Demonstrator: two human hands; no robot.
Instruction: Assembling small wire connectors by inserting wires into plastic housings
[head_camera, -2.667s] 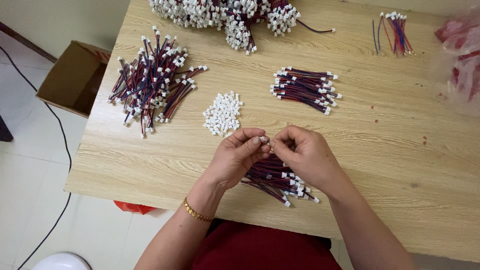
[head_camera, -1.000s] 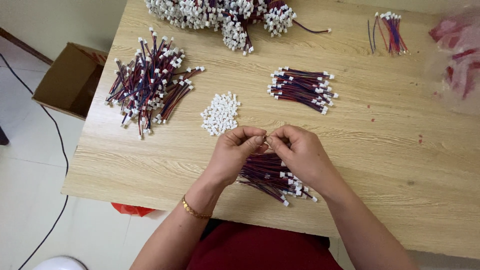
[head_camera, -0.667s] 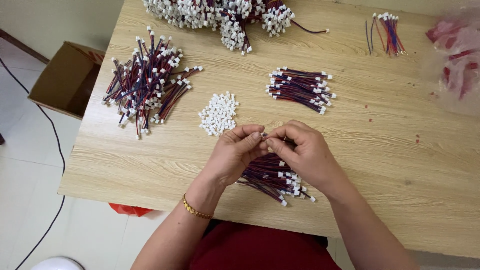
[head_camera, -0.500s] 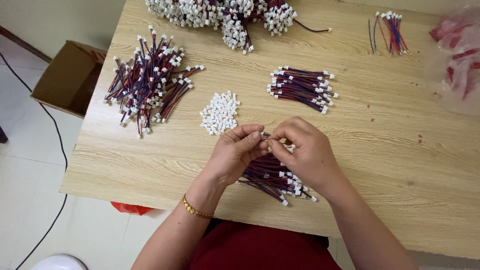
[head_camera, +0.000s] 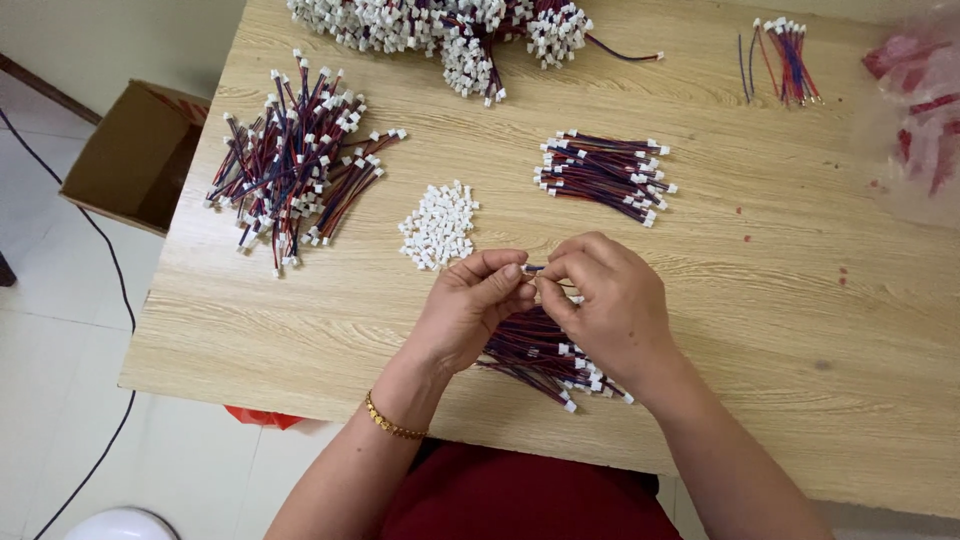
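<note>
My left hand and my right hand meet over the front middle of the wooden table. Both pinch the same short wire lead between fingertips; the piece at its tip is mostly hidden by my fingers. Under my hands lies a bundle of red, blue and black leads with white plugs. Just beyond my left fingers is a small heap of loose white connector housings.
A tidy bundle of leads lies beyond my right hand. A big loose pile is at the left, a larger heap at the far edge, a few bare wires far right, a plastic bag, and a cardboard box on the floor.
My hands have stayed together at the same spot, with only small finger movements on the lead. The camera view has shifted slightly.
</note>
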